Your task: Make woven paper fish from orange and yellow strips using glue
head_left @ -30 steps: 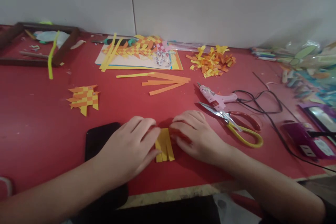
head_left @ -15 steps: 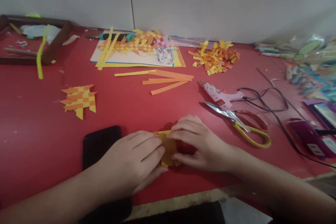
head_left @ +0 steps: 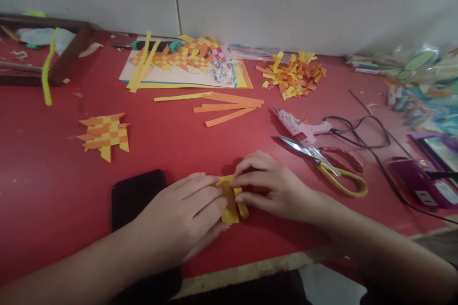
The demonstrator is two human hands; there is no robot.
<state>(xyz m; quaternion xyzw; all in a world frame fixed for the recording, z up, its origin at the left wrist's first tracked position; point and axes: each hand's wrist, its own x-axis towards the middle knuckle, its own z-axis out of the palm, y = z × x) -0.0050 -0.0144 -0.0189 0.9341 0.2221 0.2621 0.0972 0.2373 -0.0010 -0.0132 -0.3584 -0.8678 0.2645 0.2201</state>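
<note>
Yellow paper strips (head_left: 229,202), laid side by side, lie on the red table near its front edge. My left hand (head_left: 191,209) covers their left part, fingers close together and bent over the paper, holding it down. At the right side, my right hand (head_left: 266,183) pinches a yellow strip between thumb and fingers, and this strip curls up in a loop. Much of the paper is hidden under both hands. A black phone (head_left: 138,195) lies partly beneath my left forearm.
Woven paper fish (head_left: 105,133) lie at the left, loose orange strips (head_left: 229,107) ahead. Scissors (head_left: 322,159) and a pink glue gun (head_left: 304,128) with a cord are at the right. Paper scraps (head_left: 293,76), a brown frame (head_left: 67,55) and sheets (head_left: 125,74) stand along the wall.
My right fingers have closed on a strip at the paper's right side, and it now curls up off the table. My left hand stays pressed on the paper. The view has shifted slightly.
</note>
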